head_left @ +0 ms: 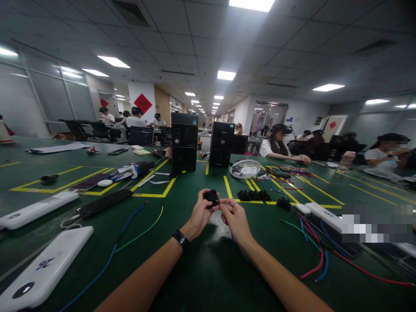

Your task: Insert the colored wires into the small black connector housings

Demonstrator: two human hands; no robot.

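Observation:
My left hand (202,213) is closed around a small black plastic block (211,197), held up over the table. Beside it, my right hand (234,216) pinches with thumb and forefinger at the block's right lower edge. A short stretch of thin blue wire (233,242) hangs below the right hand; its tip is hidden between the fingers. Just beyond the hands stand several similar black blocks (254,196) in a row, and a smaller group of black pieces (284,203) lies to the right.
Loose blue wire (114,248) and green wire (143,234) lie left; red wires (320,260) lie right. White power banks (48,264) flank the green table. Two black computer towers (184,143) and a white fan guard (245,169) stand behind. A person (276,147) sits across.

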